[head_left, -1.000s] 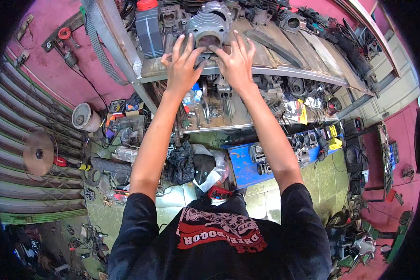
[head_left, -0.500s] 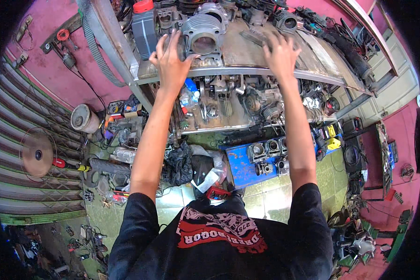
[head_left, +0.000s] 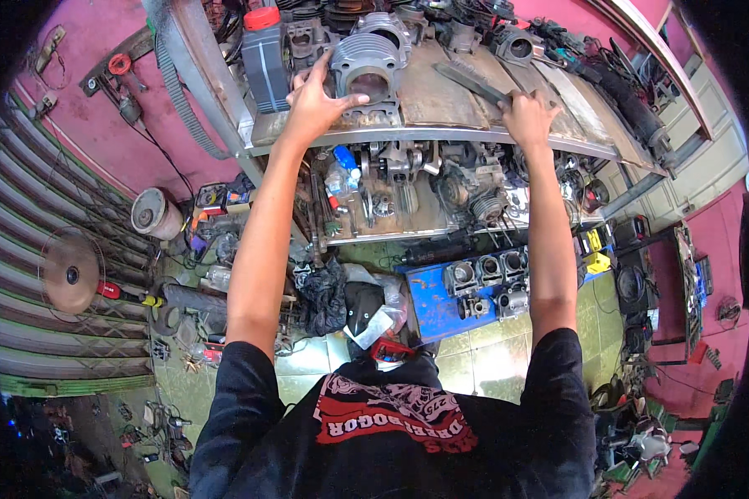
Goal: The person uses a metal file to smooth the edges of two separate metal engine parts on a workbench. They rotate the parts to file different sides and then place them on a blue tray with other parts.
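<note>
A grey finned engine cylinder (head_left: 364, 68) stands on the upper shelf, its round bore facing me. My left hand (head_left: 314, 104) grips its left side, with the thumb across the lower front beside the bore. On the boards to the right, my right hand (head_left: 530, 119) is closed round the near end of a long, worn, dark tool that looks like a wire brush (head_left: 469, 78). Its far end points away to the left. The fingers partly hide the grip.
A dark bottle with a red cap (head_left: 264, 62) stands left of the cylinder. More engine parts (head_left: 514, 46) crowd the shelf's back. The metal shelf edge (head_left: 441, 135) runs in front. Below are a lower shelf of parts and a blue board (head_left: 433, 312) holding several throttle-like castings.
My right hand has come down onto the brush and closed round its near end. My left hand has shifted right against the cylinder, its thumb now on the front.
</note>
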`<state>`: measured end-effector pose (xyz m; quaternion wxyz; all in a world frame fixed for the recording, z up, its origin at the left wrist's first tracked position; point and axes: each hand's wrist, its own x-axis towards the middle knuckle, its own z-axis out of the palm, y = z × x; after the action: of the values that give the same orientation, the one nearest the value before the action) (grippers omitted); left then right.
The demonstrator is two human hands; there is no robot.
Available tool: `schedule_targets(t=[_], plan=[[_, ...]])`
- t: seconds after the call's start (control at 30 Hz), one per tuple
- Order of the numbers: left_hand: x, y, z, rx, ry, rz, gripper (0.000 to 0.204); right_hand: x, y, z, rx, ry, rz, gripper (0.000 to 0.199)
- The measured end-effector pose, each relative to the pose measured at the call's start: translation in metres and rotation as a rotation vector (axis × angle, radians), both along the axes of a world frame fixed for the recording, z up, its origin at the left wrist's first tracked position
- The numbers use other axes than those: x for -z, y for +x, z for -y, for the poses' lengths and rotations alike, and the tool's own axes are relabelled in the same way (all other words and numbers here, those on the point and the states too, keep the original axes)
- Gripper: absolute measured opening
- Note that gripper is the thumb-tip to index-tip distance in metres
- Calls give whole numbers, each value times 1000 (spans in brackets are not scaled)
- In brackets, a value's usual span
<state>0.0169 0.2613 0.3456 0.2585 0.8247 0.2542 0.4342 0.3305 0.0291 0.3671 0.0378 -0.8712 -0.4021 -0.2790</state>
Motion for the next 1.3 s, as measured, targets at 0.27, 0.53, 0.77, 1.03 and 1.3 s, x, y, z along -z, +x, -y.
schedule_targets(t=[0.27, 0.53, 0.77, 1.03, 1.3], plan=[[-6, 19, -28, 107, -70, 141, 107, 14, 14, -1, -278, 706, -680, 42], [-78, 8, -3, -180, 46, -292, 88, -7, -78, -1, -578, 801, -835, 53], [-80, 18, -13, -122, 218, -331, 89, -2, -110, -9, -618, 859, -811, 46], [-67, 33, -49, 20, 60, -299, 108, -21, -152, -10, -705, 872, -842, 47], [-62, 24, -11, -66, 132, -83, 98, 1, -155, -8, -705, 891, -821, 44]])
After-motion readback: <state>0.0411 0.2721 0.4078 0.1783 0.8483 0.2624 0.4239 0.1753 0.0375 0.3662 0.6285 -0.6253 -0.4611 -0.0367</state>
